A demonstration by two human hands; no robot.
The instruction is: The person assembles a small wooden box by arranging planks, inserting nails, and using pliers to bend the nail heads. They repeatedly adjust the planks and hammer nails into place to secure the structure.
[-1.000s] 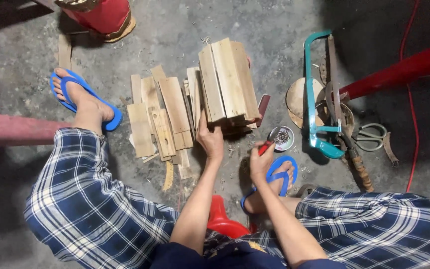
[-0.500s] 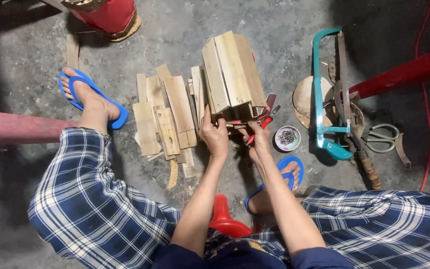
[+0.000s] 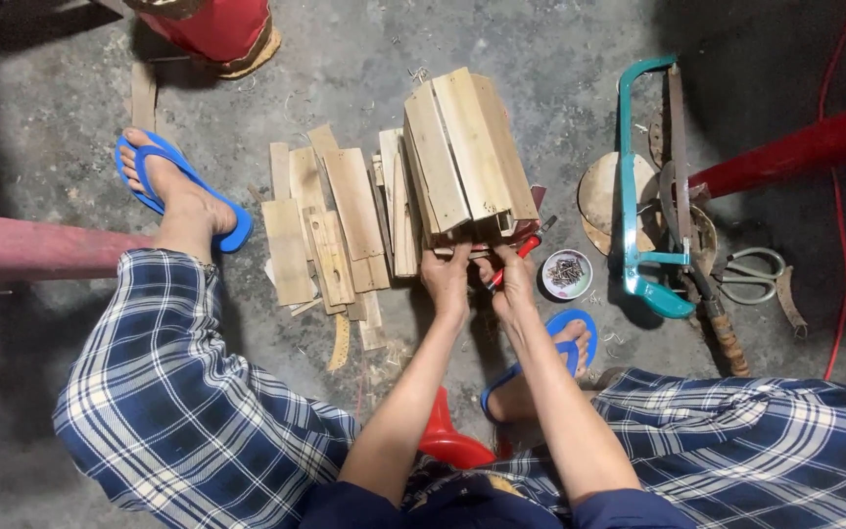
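Two hands at the near end of a slatted wooden box (image 3: 467, 157) on the floor | left hand (image 3: 447, 277) gripped its lower edge | right hand (image 3: 513, 279) closed around red-handled pliers (image 3: 521, 250) | step judged: fastening slats; nails in small dish (image 3: 567, 273) beside.

The slatted wooden box (image 3: 467, 162) at upper centre of the frame is bare, pale, unfinished wood with a matt, slightly rough face. The loose slats (image 3: 330, 230) to its left are the same raw wood. The floor (image 3: 364, 69) is grey concrete, rough and dusty. The hacksaw (image 3: 643, 176) at right has a painted teal metal frame with a dull sheen. The sandals (image 3: 173, 191) are smooth blue rubber or plastic. The trousers (image 3: 178, 411) are woven checked cloth, matt.
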